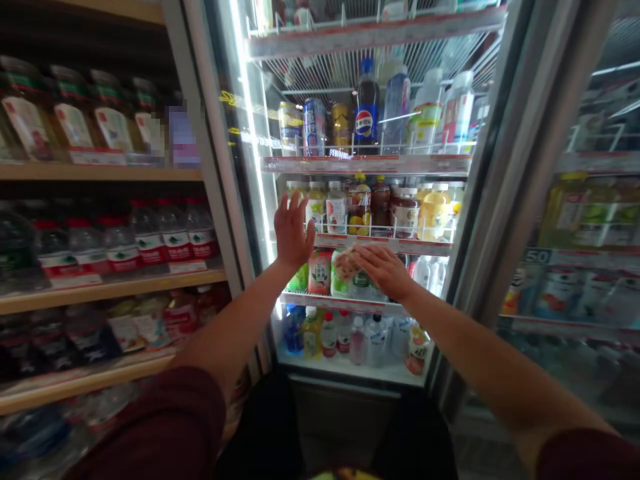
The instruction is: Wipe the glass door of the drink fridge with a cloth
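Note:
My left hand (294, 230) is raised at the left of the lit drinks fridge, fingers up and thumb apart, holding nothing that I can see. In front of the lower shelves, my right hand (384, 267) is stretched out with its fingers pointing left. A pale hand-shaped reflection beside its fingertips suggests glass there; I cannot tell if they touch it. Behind the hands stand yellow-capped tea bottles (360, 203), a red-and-white carton (319, 272) and a jar-like bottle of yellow drink (436, 212). Higher up is a Pepsi bottle (367, 110).
Wooden shelves (115, 287) on the left hold red-capped water bottles (150, 230). A metal door frame (505, 200) runs down the right side, with another drinks fridge beyond. Small bottles (375, 340) line the fridge's bottom. My dark-trousered knees (265, 427) are below.

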A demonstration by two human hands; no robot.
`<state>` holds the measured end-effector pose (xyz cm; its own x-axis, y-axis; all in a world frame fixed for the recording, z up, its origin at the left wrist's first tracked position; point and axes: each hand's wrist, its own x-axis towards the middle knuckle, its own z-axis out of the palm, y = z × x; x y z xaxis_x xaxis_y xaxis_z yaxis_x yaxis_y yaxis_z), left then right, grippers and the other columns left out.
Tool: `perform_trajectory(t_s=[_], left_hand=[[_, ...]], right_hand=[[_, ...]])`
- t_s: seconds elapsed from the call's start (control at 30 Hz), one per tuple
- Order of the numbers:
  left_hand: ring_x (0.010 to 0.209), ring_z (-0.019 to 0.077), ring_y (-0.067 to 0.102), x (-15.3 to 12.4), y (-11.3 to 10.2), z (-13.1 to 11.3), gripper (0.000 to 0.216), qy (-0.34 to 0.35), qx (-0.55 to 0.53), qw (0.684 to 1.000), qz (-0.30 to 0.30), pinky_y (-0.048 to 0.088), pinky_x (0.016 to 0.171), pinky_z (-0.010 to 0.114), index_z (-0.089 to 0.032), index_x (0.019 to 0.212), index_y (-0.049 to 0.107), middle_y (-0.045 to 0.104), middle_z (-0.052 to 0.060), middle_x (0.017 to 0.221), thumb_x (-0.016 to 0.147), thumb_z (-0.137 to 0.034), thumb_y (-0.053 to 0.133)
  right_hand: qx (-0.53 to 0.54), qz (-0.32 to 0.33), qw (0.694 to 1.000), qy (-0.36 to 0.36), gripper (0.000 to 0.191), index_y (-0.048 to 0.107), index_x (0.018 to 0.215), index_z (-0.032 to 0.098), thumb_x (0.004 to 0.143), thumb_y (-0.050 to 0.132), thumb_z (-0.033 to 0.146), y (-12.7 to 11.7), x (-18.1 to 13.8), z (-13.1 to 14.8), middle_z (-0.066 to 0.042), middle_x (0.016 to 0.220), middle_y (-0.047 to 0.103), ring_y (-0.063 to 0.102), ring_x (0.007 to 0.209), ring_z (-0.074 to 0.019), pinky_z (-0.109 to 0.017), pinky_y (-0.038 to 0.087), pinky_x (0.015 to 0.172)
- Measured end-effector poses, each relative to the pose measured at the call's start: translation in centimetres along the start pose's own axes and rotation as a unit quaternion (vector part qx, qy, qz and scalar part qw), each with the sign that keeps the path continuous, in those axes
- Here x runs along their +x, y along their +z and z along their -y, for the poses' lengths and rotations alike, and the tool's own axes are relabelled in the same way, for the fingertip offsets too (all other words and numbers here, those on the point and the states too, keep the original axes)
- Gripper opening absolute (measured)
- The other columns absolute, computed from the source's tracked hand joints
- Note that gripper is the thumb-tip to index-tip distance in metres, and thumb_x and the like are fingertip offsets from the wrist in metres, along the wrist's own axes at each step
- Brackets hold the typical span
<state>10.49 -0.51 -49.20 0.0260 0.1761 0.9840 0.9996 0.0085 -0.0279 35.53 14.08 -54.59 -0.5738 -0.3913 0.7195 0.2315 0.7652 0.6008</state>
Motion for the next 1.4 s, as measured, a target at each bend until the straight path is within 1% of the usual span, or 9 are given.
perform_trajectory(t_s=[0.1,0.3,0.53,0.77,0.9,0.97,1.13,1.2,1.4], left_hand=[[0.168,0.0302,0.011,-0.4,0.6,2.6,0.064,-0.031,0.046,0.996,0.065,0.009,0.137,0.056,-0.015,0.166,0.043,0.032,0.013,0.176,0.109,-0.043,0.037],[0.168,0.0279,0.008,-2.3,2.0,4.6,0.067,-0.017,0.053,0.996,0.068,0.004,0.138,0.053,-0.016,0.166,0.044,0.032,0.012,0.176,0.107,-0.047,0.037],[0.168,0.0310,0.010,-2.3,2.1,4.6,0.068,-0.031,0.043,0.996,0.065,0.003,0.137,0.057,-0.016,0.165,0.045,0.033,0.014,0.175,0.104,-0.046,0.042],[0.168,0.0302,0.009,-2.4,2.2,4.8,0.073,-0.034,0.055,0.996,0.063,0.004,0.137,0.057,-0.016,0.165,0.046,0.033,0.014,0.175,0.105,-0.056,0.036],[0.169,0.0312,0.008,-2.4,2.3,4.7,0.075,-0.040,0.044,0.996,0.063,0.002,0.137,0.057,-0.013,0.164,0.046,0.033,0.016,0.175,0.105,-0.059,0.035],[0.169,0.0298,0.009,-2.4,2.3,4.7,0.075,-0.047,0.036,0.996,0.061,0.002,0.138,0.055,-0.016,0.164,0.047,0.033,0.014,0.175,0.105,-0.061,0.036],[0.169,0.0298,0.008,-2.4,2.2,4.6,0.072,-0.054,0.037,0.996,0.067,0.001,0.138,0.054,-0.018,0.164,0.046,0.033,0.012,0.176,0.105,-0.059,0.039],[0.169,0.0308,0.008,-2.4,2.1,4.5,0.071,-0.052,0.039,0.995,0.072,0.000,0.138,0.054,-0.017,0.165,0.045,0.032,0.013,0.176,0.105,-0.055,0.040],[0.169,0.0317,0.008,-2.3,2.1,4.4,0.070,-0.054,0.021,0.996,0.066,0.000,0.138,0.055,-0.020,0.165,0.045,0.033,0.011,0.176,0.104,-0.054,0.045]], right_hand=[[-0.022,0.004,1.000,-0.012,0.044,0.064,0.149,0.021,0.105,0.057,0.016,-0.7,0.0,-1.1,-0.009,0.154,0.064,0.062,0.132,-0.0245,-0.038,0.048,0.109],[-0.060,-0.089,0.975,0.193,0.051,0.059,0.155,0.032,0.105,0.055,0.018,-1.4,-0.5,-3.4,-0.007,0.159,0.059,0.056,0.141,-0.0318,-0.053,0.046,0.118],[0.097,0.044,0.994,-0.006,0.053,0.061,0.151,0.034,0.105,0.052,0.010,-1.0,-3.4,-2.9,0.001,0.158,0.061,0.049,0.154,-0.0216,-0.050,0.042,0.131],[0.033,-0.069,0.985,0.155,0.058,0.050,0.162,0.025,0.106,0.049,0.011,-1.1,-2.6,-3.5,-0.007,0.167,0.050,0.036,0.161,-0.0273,-0.058,0.036,0.133],[0.078,0.007,0.996,0.040,0.057,0.053,0.159,0.022,0.103,0.057,0.017,-0.6,-3.5,-2.2,-0.008,0.161,0.056,0.043,0.158,-0.0270,-0.055,0.039,0.132],[0.085,0.030,0.995,0.033,0.055,0.054,0.159,0.024,0.104,0.057,0.018,-0.8,-3.2,-2.3,-0.006,0.161,0.057,0.046,0.155,-0.0255,-0.052,0.038,0.133],[0.046,-0.055,0.975,0.211,0.050,0.052,0.160,0.027,0.111,0.044,0.022,-0.8,-1.5,-3.2,-0.006,0.164,0.053,0.042,0.158,-0.0283,-0.056,0.034,0.134],[0.048,-0.061,0.969,0.236,0.050,0.053,0.160,0.032,0.111,0.044,0.022,-0.3,-1.8,-2.7,-0.004,0.164,0.053,0.040,0.159,-0.0293,-0.060,0.034,0.133],[0.087,0.038,0.992,0.084,0.051,0.057,0.155,0.040,0.109,0.051,0.019,0.3,-2.4,-1.4,0.003,0.160,0.059,0.046,0.155,-0.0230,-0.054,0.037,0.133]])
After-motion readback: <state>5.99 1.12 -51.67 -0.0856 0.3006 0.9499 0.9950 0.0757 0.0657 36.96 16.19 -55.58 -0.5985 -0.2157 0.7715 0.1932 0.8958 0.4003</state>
